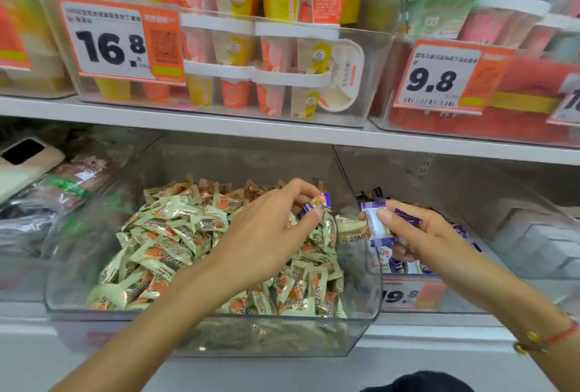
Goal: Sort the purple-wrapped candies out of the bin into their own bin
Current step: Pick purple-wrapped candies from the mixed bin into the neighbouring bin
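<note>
A white shelf [219,128] ran across the view, carrying clear tubs of stacked dessert cups [276,56] with white lids, fronted by price tags reading 16.8 [120,40] and 9.8 [445,77]. Below it sat a big clear bin [78,234] heaped with cream-and-orange wrapped candies [163,234], and just to its right a second clear bin [518,234] with a few purple-wrapped candies [405,266] lying at its front behind a partly hidden price tag [414,294]. To the far left lay a pale phone [22,165] on top of dark packets [62,187]. The left hand [266,234] reached over the heap in the big bin, its thumb and fingertips pinching a purple candy [317,203] just above the cream ones near the bin's right side. The right hand [423,234] hovered over the wall between the two bins, fingers curled around a bunch of purple candies [378,225], one white-faced wrapper standing upright against the thumb. The two hands were near each other but not touching. A red string bracelet [552,336] with yellow beads circled the right wrist.
</note>
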